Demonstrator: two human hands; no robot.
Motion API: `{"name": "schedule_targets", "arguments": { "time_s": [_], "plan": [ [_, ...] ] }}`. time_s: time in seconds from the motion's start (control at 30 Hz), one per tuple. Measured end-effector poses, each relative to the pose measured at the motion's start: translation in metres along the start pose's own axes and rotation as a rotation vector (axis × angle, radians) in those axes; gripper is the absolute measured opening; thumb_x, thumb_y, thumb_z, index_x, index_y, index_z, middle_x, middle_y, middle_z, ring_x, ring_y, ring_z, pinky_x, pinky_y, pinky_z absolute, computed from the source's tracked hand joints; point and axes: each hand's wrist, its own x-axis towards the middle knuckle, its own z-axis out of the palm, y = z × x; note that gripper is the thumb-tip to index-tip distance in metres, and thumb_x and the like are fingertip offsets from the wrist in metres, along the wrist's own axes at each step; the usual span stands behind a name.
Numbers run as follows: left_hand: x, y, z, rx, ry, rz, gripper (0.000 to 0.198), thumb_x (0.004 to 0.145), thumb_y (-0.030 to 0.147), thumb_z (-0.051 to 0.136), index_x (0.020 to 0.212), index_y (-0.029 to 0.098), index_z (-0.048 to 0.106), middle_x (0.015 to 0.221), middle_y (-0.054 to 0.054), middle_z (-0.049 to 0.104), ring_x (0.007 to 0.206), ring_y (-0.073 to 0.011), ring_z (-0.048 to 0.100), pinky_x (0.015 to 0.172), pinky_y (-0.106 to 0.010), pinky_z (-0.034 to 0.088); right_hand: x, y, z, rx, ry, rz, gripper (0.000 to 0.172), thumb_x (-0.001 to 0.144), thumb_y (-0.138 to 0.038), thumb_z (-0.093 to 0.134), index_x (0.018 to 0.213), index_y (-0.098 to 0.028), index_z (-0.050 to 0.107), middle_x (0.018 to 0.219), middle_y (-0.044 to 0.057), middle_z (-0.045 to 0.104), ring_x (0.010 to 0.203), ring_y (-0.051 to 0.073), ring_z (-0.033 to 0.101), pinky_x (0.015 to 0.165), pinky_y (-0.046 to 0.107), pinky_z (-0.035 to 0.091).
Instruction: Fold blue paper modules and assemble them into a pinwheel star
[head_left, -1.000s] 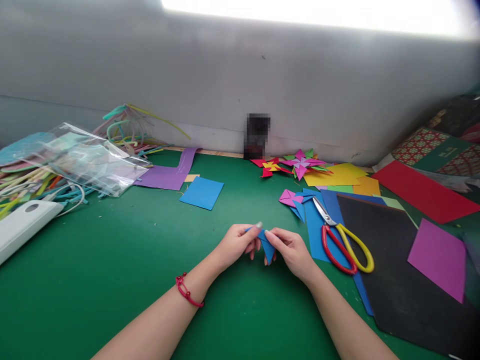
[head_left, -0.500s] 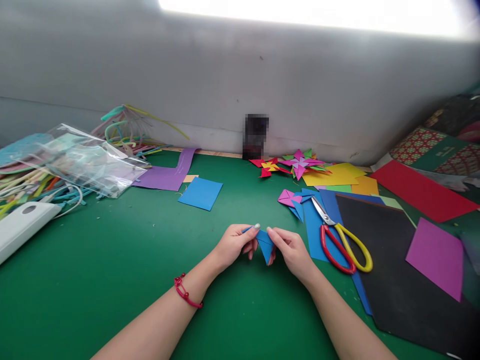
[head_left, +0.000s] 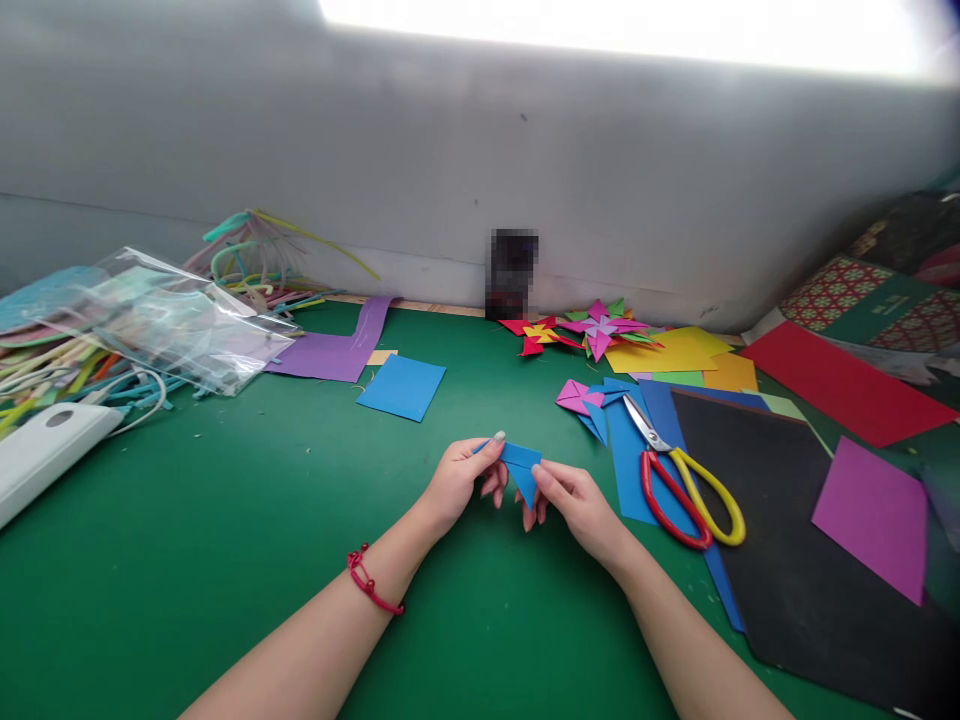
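Note:
Between my two hands is a small folded piece of blue paper (head_left: 523, 468), with a flat band along its top and a point hanging down. My left hand (head_left: 463, 482) pinches its left end between thumb and fingers. My right hand (head_left: 576, 497) grips its right side, the thumb lying on the front face. My fingers cover part of the folds. Beyond my left hand, a flat blue paper square (head_left: 403, 387) lies on the green table (head_left: 315, 510). A pink-and-blue folded paper piece (head_left: 586, 402) sits beyond my right hand.
Scissors (head_left: 679, 470) with red and yellow handles lie on blue sheets and a black board (head_left: 810, 560) at the right. Folded paper flowers (head_left: 598, 328) rest by the wall. Purple paper (head_left: 322, 356), a clear plastic bag (head_left: 187, 320) and a white power strip (head_left: 52, 450) are leftward.
My left hand has shifted slightly up and left along the blue paper, showing more of its top band. The right thumb has moved lower on the paper.

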Motion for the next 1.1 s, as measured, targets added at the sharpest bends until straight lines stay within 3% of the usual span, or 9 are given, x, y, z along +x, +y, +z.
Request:
{"name": "schedule_targets", "arguments": {
  "time_s": [0.23, 0.43, 0.6, 0.83, 1.1],
  "plan": [
    [0.0, -0.001, -0.001, -0.033, 0.006, -0.013, 0.046, 0.083, 0.044, 0.042, 0.049, 0.013, 0.051, 0.035, 0.004, 0.041, 0.036, -0.0094, 0.048, 0.046, -0.022, 0.035, -0.004, -0.002, 0.005, -0.093, 0.013, -0.011, 0.036, 0.088, -0.04, 0.039, 0.065, -0.017, 0.055, 0.043, -0.002, 0.056, 0.044, 0.011, 0.051, 0.056, 0.024, 0.041],
    [0.0, -0.002, -0.001, -0.039, 0.032, 0.01, 0.046, 0.083, 0.044, 0.042, 0.051, 0.013, 0.052, 0.036, 0.004, 0.041, 0.038, -0.0096, 0.049, 0.048, -0.022, 0.036, -0.004, -0.001, 0.007, -0.132, 0.105, -0.038, 0.037, 0.087, -0.039, 0.041, 0.061, -0.017, 0.054, 0.042, -0.003, 0.053, 0.042, 0.01, 0.047, 0.052, 0.023, 0.039],
    [0.001, -0.002, 0.0, -0.028, 0.026, 0.011, 0.046, 0.083, 0.044, 0.041, 0.051, 0.013, 0.051, 0.036, 0.004, 0.041, 0.037, -0.0094, 0.049, 0.047, -0.022, 0.036, -0.003, 0.004, 0.006, -0.036, 0.005, -0.01, 0.047, 0.089, -0.044, 0.032, 0.063, -0.014, 0.058, 0.041, -0.001, 0.052, 0.043, 0.011, 0.049, 0.051, 0.023, 0.04],
    [-0.001, -0.001, 0.003, 0.064, -0.08, 0.047, 0.046, 0.084, 0.042, 0.04, 0.048, 0.014, 0.047, 0.038, 0.003, 0.044, 0.038, -0.0088, 0.048, 0.048, -0.022, 0.035, -0.001, 0.005, 0.006, -0.037, 0.008, 0.04, 0.045, 0.085, -0.046, 0.041, 0.058, -0.013, 0.056, 0.046, -0.001, 0.051, 0.037, 0.008, 0.047, 0.043, 0.021, 0.036],
    [-0.002, 0.0, 0.004, 0.113, -0.068, 0.052, 0.046, 0.085, 0.042, 0.039, 0.049, 0.014, 0.047, 0.04, 0.003, 0.044, 0.038, -0.0083, 0.046, 0.048, -0.021, 0.034, 0.001, 0.01, 0.006, -0.104, 0.026, 0.076, 0.047, 0.086, -0.046, 0.04, 0.055, -0.014, 0.055, 0.033, -0.004, 0.043, 0.029, 0.006, 0.039, 0.039, 0.019, 0.03]
  ]
}}
